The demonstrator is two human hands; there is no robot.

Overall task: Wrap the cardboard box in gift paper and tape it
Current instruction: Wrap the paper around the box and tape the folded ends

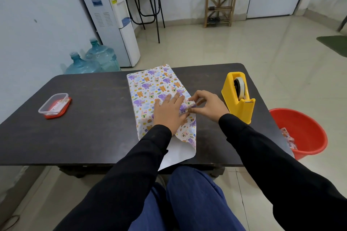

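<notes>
Fingers of the right hand pinch a small fold of gift paper at the right edge of the wrapped parcel, thumb and forefinger closed narrowly on the crease. Just beside it, touching at the fingertips, the left hand lies flat and spread on top of the paper, palm down, pressing it against the cardboard box beneath; the box itself is fully covered and cannot be seen. The patterned paper runs away from the hands toward the far edge of the table, and nearer the person a loose flap extends past the left wrist, its white underside showing and hanging over the near table edge. Right of the right hand, near but apart, stands a yellow tape dispenser with a roll in it. Farther right and below the tabletop sits a red bucket holding scraps of the same paper. Well to the left of the left hand rests a clear plastic container on a red lid.
</notes>
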